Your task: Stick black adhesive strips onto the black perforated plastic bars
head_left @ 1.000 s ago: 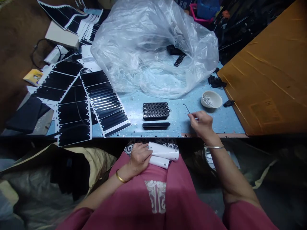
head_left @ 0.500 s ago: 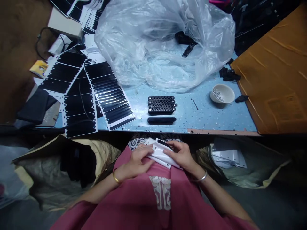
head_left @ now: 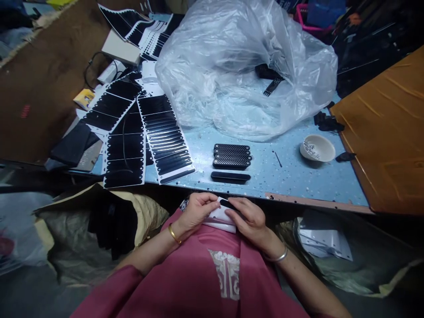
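Between my hands, over my lap, is a white backing sheet point(head_left: 218, 215) with small holes. One black rounded sticker strip point(head_left: 226, 203) shows near its top edge. My left hand point(head_left: 198, 210) pinches the sheet's upper left corner between thumb and fingers. Closed on its right side is my right hand point(head_left: 249, 217), thumb below and fingers on the black strip. On the table just ahead lie one smooth black bar point(head_left: 231, 176) and a row of black mesh-patterned bars point(head_left: 232, 156) with screws at their ends.
Sheets of black strips point(head_left: 165, 137) spread over the table's left. A large clear plastic bag point(head_left: 215, 88) fills the back. To the right are a thin dark pin point(head_left: 277, 159), a bowl point(head_left: 326, 150) of small metal pieces and a brown carton point(head_left: 391, 145). Open sacks point(head_left: 145, 216) flank my lap.
My left hand has moved up to the sheet's top edge and now pinches its corner near the black strip. My right hand keeps hold. The camera view has shifted.
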`<state>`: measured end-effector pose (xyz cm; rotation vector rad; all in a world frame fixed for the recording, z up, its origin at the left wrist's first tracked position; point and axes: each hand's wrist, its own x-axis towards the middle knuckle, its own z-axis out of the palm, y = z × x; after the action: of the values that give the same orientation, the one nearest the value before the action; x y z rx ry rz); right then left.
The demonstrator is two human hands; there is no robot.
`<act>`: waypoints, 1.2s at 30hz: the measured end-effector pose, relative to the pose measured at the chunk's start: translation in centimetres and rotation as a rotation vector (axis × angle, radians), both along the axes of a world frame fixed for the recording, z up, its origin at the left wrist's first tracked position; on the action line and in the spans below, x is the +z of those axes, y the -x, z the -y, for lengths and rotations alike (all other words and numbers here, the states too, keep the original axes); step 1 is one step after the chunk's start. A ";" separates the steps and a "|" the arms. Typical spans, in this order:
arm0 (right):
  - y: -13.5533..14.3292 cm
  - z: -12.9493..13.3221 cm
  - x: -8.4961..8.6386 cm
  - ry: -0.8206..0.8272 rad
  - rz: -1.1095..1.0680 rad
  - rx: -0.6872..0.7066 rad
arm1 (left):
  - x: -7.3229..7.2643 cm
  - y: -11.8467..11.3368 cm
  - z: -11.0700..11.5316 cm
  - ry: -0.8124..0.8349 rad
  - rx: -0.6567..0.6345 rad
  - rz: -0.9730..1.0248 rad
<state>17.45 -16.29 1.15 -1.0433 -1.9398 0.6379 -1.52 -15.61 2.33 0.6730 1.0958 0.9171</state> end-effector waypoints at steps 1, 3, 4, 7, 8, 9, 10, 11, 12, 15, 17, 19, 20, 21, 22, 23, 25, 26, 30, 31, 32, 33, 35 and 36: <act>0.3 -0.1 0.0 -0.003 -0.022 0.007 | 0.0 -0.1 -0.1 0.023 0.019 0.030; 0.8 -0.2 0.0 0.032 -0.086 0.028 | 0.2 -0.2 -0.3 0.083 0.037 0.104; 1.1 -0.2 0.1 0.081 -0.122 0.044 | 0.3 -0.2 -0.4 0.115 0.041 0.142; 1.6 -0.2 0.3 0.284 -0.213 0.077 | 0.5 -0.2 -0.8 0.176 0.037 0.215; 1.7 -0.2 0.4 0.350 -0.235 0.074 | 0.4 -0.2 -0.9 0.179 0.033 0.218; 1.6 -0.2 0.4 0.411 -0.255 0.062 | 0.3 -0.3 -0.9 0.175 0.025 0.210; 1.6 -0.1 0.3 0.474 -0.278 0.045 | 0.2 -0.3 -0.9 0.165 0.014 0.195; 1.5 -0.1 0.1 0.543 -0.305 0.025 | 0.0 -0.4 -0.8 0.152 0.003 0.179; 1.4 0.0 -0.2 0.619 -0.340 0.003 | -0.2 -0.4 -0.8 0.140 -0.009 0.165; 1.3 0.2 -1.1 0.822 -0.494 -0.097 | -0.8 -0.3 -0.6 0.116 -0.041 0.132; 1.3 0.1 -1.4 0.911 -0.613 -0.167 | -1.4 0.0 -0.4 0.094 -0.059 0.090; 0.9 -0.4 -1.0 0.945 -0.735 -0.238 | -2.3 0.5 -0.2 0.062 -0.096 0.001; 0.5 -0.9 -0.5 0.932 -0.804 -0.279 | -2.9 0.8 -0.1 0.035 -0.122 -0.071; -0.1 -1.4 0.0 0.893 -0.873 -0.329 | -3.6 1.1 0.0 -0.005 -0.152 -0.167; -1.0 -2.0 0.6 0.827 -0.934 -0.384 | -4.3 1.4 0.1 -0.062 -0.186 -0.287; -2.0 -2.7 1.3 0.746 -0.976 -0.440 | -5.0 1.8 0.2 -0.137 -0.224 -0.428; -4.2 -3.9 2.3 0.582 -0.966 -0.533 | -6.3 2.5 0.2 -0.330 -0.314 -0.742; -5.3 -4.5 2.6 0.512 -0.909 -0.573 | -6.7 2.8 0.2 -0.435 -0.353 -0.894; -7.5 -6.1 2.9 0.337 -0.459 -0.613 | -5.9 3.6 -0.5 -0.809 -0.347 -1.227; -7.5 -6.4 2.9 0.299 -0.328 -0.574 | -5.1 3.7 -0.8 -0.880 -0.301 -1.227; -7.1 -6.6 3.0 0.249 -0.205 -0.517 | -4.0 3.6 -1.2 -0.937 -0.252 -1.198; -6.6 -6.6 3.2 0.180 -0.099 -0.448 | -2.8 3.4 -1.6 -0.974 -0.206 -1.147; -5.0 -6.6 3.7 0.006 0.048 -0.296 | -0.2 2.5 -2.4 -0.963 -0.146 -0.993; -4.2 -6.5 4.0 -0.080 0.094 -0.225 | 1.0 1.9 -2.9 -0.907 -0.137 -0.893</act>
<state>21.63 -9.79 5.12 -1.2380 -1.8754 0.3891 -3.39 -12.75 3.32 2.0174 1.3413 0.9989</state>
